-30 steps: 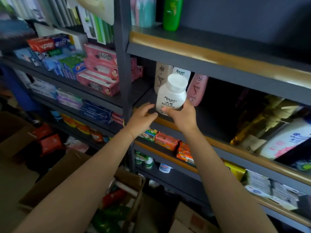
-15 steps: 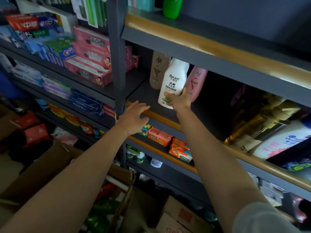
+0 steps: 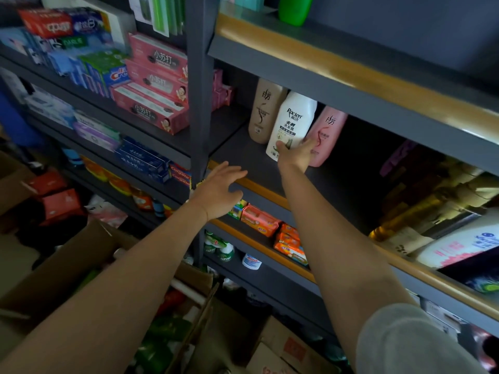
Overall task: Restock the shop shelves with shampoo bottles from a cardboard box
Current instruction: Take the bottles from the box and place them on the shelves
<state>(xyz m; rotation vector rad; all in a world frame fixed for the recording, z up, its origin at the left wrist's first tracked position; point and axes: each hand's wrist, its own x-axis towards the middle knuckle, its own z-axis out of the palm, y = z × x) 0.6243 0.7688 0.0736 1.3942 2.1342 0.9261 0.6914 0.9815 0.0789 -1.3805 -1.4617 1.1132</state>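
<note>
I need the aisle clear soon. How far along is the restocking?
Done: beige bottle and pink bottle stand on the shelf. In hand: right hand sets the white bottle between them. Left: green bottles lie in the cardboard box.

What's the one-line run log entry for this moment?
right hand: grips white Raclen shampoo bottle on shelf | neighbours: beige bottle, pink bottle | left hand: open, holding nothing

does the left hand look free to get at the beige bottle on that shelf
Probably yes. The left hand is open and holds nothing, just below the shelf edge. The beige bottle stands at the left of the row, with bare shelf before it; the right hand is on the white bottle beside it.
</note>
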